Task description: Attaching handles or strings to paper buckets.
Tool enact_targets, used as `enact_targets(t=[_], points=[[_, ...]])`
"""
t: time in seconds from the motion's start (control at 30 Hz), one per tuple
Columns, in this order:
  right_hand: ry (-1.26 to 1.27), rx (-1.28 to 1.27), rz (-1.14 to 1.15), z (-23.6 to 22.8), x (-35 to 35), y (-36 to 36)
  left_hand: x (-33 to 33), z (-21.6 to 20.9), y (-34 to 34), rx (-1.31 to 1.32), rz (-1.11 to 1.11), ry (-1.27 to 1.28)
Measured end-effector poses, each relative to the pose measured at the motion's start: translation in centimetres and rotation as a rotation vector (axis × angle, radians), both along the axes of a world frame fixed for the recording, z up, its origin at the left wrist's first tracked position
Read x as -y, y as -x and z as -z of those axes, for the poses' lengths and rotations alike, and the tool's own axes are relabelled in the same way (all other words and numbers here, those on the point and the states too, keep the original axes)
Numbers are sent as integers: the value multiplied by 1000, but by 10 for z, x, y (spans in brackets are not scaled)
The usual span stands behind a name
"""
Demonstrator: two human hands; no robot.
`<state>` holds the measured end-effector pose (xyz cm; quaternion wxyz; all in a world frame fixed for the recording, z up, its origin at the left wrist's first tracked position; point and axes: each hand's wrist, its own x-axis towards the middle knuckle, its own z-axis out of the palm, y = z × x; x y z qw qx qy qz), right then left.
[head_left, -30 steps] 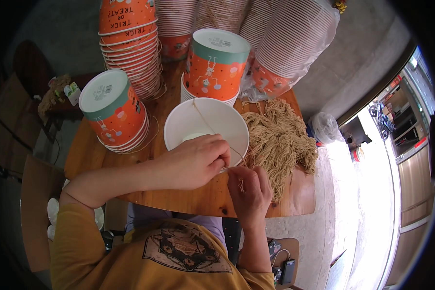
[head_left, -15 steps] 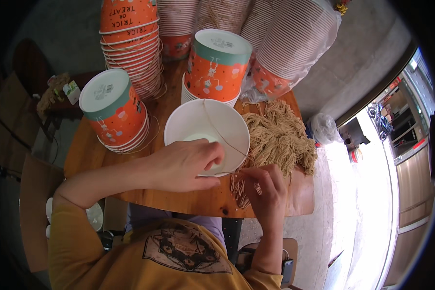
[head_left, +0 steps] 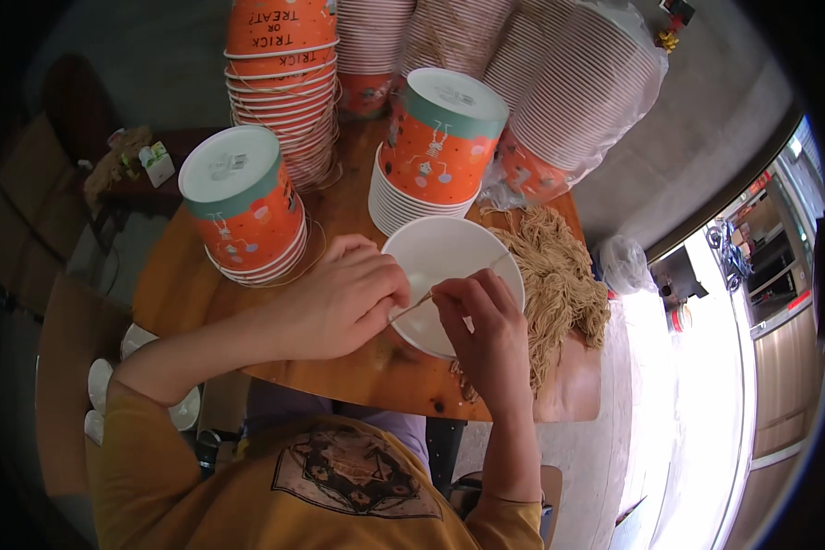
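Observation:
A paper bucket with a white inside [head_left: 445,243] stands mouth up before me on the table. At its left rim my left hand [head_left: 344,298] is closed, thumb and fingers pinched on a beige string [head_left: 423,300]. Over the bucket's mouth my right hand [head_left: 486,325] pinches the same string, a short length of which spans the gap between the hands. Another bit of the string shows at the bucket's right inner wall. Where the string meets the left rim is hidden by my fingers.
A heap of beige strings [head_left: 559,284] lies right of the bucket on the wooden table [head_left: 367,380]. Upside-down orange buckets stand in a short stack [head_left: 257,229] at left and a stack [head_left: 445,151] behind. Taller stacks [head_left: 284,92], some bagged in plastic [head_left: 596,82], line the back.
The bucket now appears lower and farther right in view. My left hand has moved from over its mouth to its left rim; my right hand has come in over the mouth.

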<state>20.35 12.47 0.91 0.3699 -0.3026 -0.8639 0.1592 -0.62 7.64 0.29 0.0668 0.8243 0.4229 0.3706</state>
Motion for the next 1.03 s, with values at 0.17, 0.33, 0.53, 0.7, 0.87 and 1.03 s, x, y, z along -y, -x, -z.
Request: enact_targets(t=[0.17,0.33,0.53,0.7,0.87,1.03], points=[[70,-6,25,2,-1,5,-4,1,-18,-2,-122,107],[59,6,68,3,-1,7,-7,6,-24,2,-174,75],[34,-25,244,4,0,15,-6,3,-10,-6,-44,53],[14,38,284,4,-2,21,-7,11,5,-206,175,-256],[120,1,156,-9,-6,10,-6,12,18,-268,148,-313],[376,419,-194,-48,5,-19,11,1,40,-78,131,-187]])
